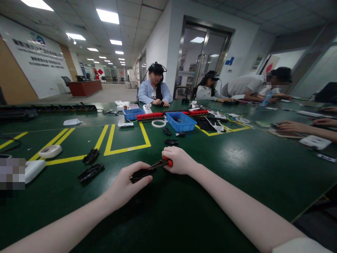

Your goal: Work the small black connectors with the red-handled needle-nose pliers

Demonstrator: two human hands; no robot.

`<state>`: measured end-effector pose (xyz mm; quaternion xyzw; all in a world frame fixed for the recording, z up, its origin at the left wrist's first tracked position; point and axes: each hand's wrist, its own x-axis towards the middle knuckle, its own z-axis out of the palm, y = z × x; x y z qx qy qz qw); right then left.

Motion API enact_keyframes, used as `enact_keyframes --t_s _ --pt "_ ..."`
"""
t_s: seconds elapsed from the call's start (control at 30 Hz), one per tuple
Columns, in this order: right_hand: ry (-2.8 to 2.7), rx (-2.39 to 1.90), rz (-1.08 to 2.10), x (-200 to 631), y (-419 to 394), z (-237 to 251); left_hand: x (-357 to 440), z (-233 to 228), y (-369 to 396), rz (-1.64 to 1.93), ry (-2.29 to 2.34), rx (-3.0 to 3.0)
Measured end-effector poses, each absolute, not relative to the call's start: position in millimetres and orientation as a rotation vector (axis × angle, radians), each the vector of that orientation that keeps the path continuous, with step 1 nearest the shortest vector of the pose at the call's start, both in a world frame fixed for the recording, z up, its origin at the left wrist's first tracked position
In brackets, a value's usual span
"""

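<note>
My left hand (133,181) is closed around a black plastic part (142,174), thumb on the near side and fingers on the far side. Pliers with red handles (168,162) are gripped in my right hand (179,161). Their dark jaws point left and meet the black part at its upper edge; whether they bite on it I cannot tell. Two similar black parts (91,173) lie on the table left of my left hand. Beyond my right hand lie several more small black pieces (171,142).
Blue bins (180,125) stand toward the far side, with red strips (149,116) beside them. A roll of white tape (158,123) and another roll (50,151) lie on the green table (223,196). Yellow tape marks rectangles (127,150). Other people sit across and to the right; a person's hand (292,126) rests there.
</note>
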<state>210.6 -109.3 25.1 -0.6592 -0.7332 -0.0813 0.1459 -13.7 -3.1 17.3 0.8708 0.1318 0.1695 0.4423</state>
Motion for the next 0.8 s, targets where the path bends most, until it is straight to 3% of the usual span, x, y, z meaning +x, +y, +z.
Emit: enact_keyframes --t_s 0.8 --pt "-2.089 -1.873 -0.129 208.5 -112.9 24.4 -14.3 16.4 -1.8 0.401 0.348 2.145"
